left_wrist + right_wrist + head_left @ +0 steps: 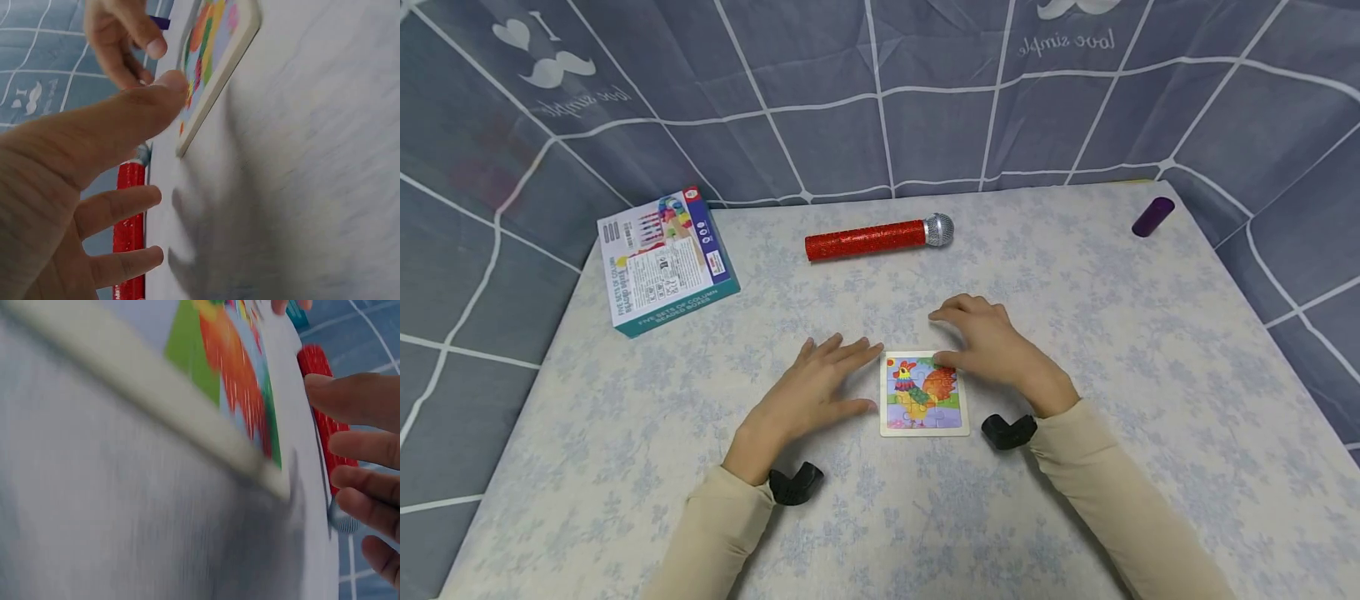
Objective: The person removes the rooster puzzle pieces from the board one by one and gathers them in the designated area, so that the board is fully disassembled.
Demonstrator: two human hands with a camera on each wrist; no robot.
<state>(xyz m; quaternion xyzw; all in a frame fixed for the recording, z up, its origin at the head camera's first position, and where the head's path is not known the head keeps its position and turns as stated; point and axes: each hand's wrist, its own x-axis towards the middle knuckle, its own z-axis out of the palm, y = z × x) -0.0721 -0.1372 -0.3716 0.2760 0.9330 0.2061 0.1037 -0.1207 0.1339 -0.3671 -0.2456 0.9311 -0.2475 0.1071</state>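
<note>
Box [662,262], printed "Five sets of column beaded boxes" along its teal side, sits on the patterned table [880,517] at ten o'clock from the puzzle. Next we record the left hand [808,387] at nine o'clock, fingers extended and spread, grasping nothing; its fingertips end just beside the puzzle's near-left edge, and we cannot tell whether they touch it. A black wrist device [796,483] shows at eight o'clock. We log the red glittery microphone [868,241] just short of twelve o'clock, its silver head pointing to three. The framed puzzle [917,396], with a rooster picture, lies on the table between both hands. We note the right hand [988,342] at two o'clock, fingers loosely bent and clasping nothing; from the head view its thumb overlaps the puzzle's upper-right corner, though we cannot confirm contact. A second black device [1009,432] shows near four o'clock. Farther out at two o'clock we find a purple cylinder [1152,217].
</note>
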